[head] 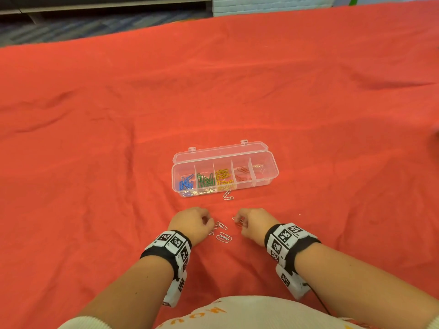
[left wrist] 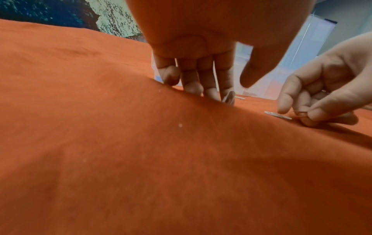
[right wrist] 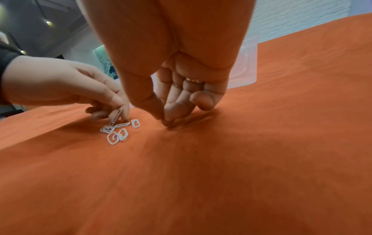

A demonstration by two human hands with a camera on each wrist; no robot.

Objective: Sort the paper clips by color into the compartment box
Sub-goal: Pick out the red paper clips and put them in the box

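My left hand [head: 193,224] pinches a white paper clip [right wrist: 116,116] above the loose white clips [head: 223,237] on the red cloth [head: 95,138]. My right hand [head: 254,225] pinches a red clip [head: 238,224]; the open compartment box [head: 224,169] sits just beyond both hands, sorted colours inside

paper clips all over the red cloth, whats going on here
A person is sorting paper clips by color into a clear compartment box. Blue, green, yellow and red clips already lie in separate compartments. Both hands work at the loose white clips on the red cloth: the left hand pinches a white clip, the right hand pinches a red clip. Two more white clips lie by the box's near wall.
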